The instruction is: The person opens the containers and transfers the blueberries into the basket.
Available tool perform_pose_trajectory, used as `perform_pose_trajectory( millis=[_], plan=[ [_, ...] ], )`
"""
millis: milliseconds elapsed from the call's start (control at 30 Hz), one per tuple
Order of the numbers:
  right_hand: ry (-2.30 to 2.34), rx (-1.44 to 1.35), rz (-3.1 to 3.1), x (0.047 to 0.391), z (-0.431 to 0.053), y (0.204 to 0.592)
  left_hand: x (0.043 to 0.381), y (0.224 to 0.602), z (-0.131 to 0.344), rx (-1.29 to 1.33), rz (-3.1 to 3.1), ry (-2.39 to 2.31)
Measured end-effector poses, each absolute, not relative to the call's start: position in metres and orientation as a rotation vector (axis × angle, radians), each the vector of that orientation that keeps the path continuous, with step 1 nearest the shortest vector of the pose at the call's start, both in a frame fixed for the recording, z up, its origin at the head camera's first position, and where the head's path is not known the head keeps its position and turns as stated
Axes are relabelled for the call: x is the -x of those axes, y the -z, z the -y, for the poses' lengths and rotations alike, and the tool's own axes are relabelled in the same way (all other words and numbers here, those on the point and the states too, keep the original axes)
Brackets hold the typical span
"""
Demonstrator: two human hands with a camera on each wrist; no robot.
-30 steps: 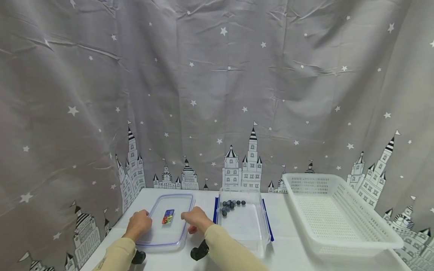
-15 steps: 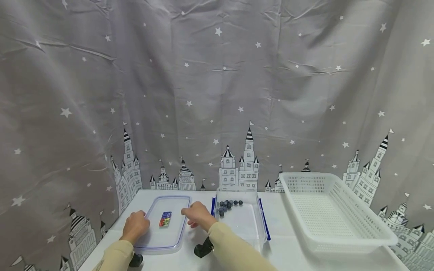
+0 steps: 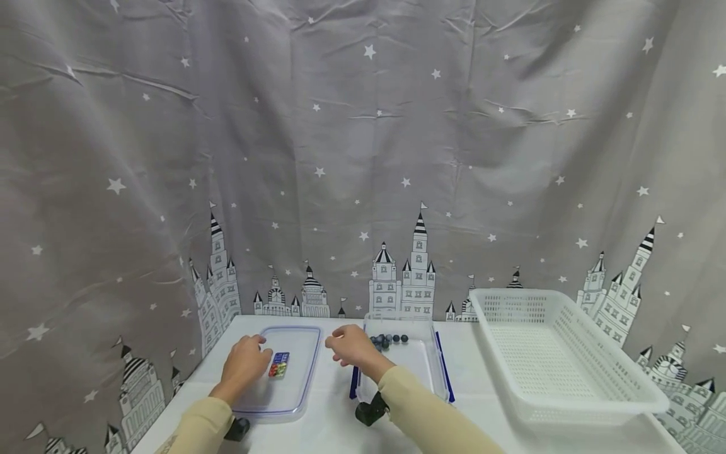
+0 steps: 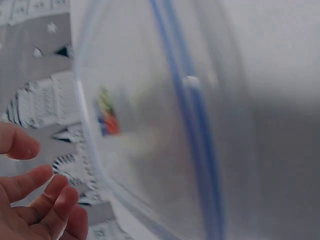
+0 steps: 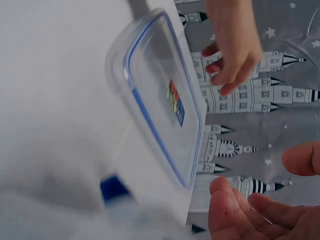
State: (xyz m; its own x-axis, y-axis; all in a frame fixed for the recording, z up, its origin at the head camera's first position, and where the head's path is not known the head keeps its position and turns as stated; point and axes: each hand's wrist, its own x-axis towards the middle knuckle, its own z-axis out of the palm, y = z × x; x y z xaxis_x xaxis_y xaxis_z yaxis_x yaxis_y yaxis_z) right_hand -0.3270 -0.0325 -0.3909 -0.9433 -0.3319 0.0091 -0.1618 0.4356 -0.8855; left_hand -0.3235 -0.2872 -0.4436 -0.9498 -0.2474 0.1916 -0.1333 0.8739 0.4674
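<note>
A clear rectangular plastic lid (image 3: 295,391) with a blue seal line lies flat on the table at the left, a colourful label (image 3: 278,366) on it. My left hand (image 3: 246,366) hovers over the lid's left side, fingers loosely bent and holding nothing. My right hand (image 3: 356,347) is in the air by the left edge of a clear container (image 3: 416,372) with blue side latches; in the right wrist view its fingers (image 5: 225,210) are apart from the thumb with nothing between them. Small dark round blueberries (image 3: 396,338) lie at the container's far end, partly hidden by my right hand.
A large white perforated basket (image 3: 567,359) stands at the right of the white table (image 3: 334,435). Behind the table hangs a grey curtain (image 3: 340,157) with printed stars and castles. A black wrist mount (image 3: 371,410) sits under my right wrist.
My right hand has moved away from the lid's right edge, rightward to the container of blueberries. My left hand has risen and shifted right over the lid. The lid stays put.
</note>
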Motion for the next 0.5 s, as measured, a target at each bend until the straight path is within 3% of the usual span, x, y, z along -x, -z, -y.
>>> perform_pose_trajectory(
  millis=[500],
  plan=[
    [1.398, 0.682, -2.692, 0.328, -0.028, 0.382, 0.310, 0.407, 0.210, 0.077, 2.661, 0.617]
  ],
)
